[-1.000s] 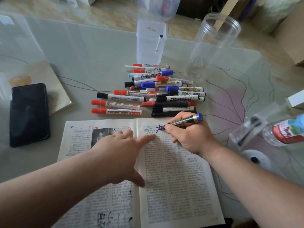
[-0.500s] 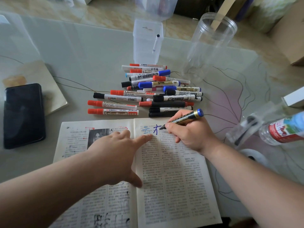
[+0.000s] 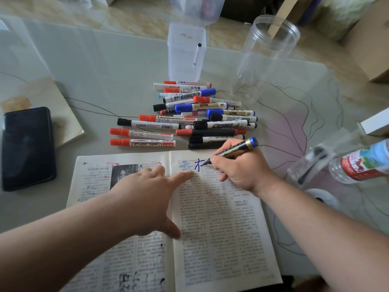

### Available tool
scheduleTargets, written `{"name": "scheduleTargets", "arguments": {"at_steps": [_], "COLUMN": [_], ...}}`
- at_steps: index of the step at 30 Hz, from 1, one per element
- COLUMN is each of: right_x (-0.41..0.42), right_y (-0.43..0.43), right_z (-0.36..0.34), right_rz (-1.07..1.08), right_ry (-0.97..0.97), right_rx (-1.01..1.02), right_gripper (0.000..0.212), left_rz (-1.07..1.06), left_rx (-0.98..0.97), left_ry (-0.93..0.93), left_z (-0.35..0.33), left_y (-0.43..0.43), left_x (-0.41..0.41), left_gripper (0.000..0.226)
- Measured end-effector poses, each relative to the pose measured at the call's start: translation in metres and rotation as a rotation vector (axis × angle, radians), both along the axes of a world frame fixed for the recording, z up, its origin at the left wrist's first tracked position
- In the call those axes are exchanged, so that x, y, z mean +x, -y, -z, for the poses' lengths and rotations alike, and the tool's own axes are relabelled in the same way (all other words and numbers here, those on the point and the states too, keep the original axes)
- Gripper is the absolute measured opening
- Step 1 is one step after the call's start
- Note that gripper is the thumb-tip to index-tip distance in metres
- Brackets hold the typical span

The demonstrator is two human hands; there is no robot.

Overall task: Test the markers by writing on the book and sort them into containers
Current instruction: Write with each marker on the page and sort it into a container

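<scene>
The right hand (image 3: 242, 167) is pinching the blue marker (image 3: 235, 149) at the top of the book (image 3: 221, 228). The blue writing (image 3: 193, 165) is growing longer than before, so the marker is working. The left hand (image 3: 145, 199) is pressing the book, fingers spread.

The marker pile (image 3: 189, 119) blocks the straight way from the book (image 3: 221, 228) to the box (image 3: 186, 60) and jar (image 3: 269, 60) behind it, phone (image 3: 27, 148) and bottle (image 3: 362, 163) flank the book, and bare table (image 3: 101, 66) lies left of the pile.

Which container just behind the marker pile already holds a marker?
The square container, left of the round jar: a white marker leans inside it, while the jar looks empty.
</scene>
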State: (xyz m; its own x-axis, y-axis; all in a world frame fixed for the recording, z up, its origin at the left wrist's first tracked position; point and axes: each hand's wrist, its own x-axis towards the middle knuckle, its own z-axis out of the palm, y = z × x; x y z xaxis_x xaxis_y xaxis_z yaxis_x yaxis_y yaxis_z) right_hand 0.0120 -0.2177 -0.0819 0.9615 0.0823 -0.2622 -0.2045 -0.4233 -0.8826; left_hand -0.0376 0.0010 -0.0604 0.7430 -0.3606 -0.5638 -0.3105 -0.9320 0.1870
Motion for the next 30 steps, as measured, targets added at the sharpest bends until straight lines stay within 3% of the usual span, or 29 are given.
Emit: {"name": "scheduleTargets", "arguments": {"at_steps": [17, 30], "right_x": [-0.0034, 0.0015], "right_y": [-0.0005, 0.0015], "right_z": [-0.0032, -0.0027], "right_rz": [-0.095, -0.063], "right_ry": [0.013, 0.03], "right_rx": [0.013, -0.161], "right_gripper": [0.012, 0.021], "left_rz": [-0.002, -0.009], "left_rx": [-0.006, -0.017], "left_ry": [0.001, -0.007], "left_z": [0.0006, -0.0011], "left_y": [-0.0005, -0.0002], "left_x": [0.0007, 0.001], "left_gripper": [0.127, 0.129]}}
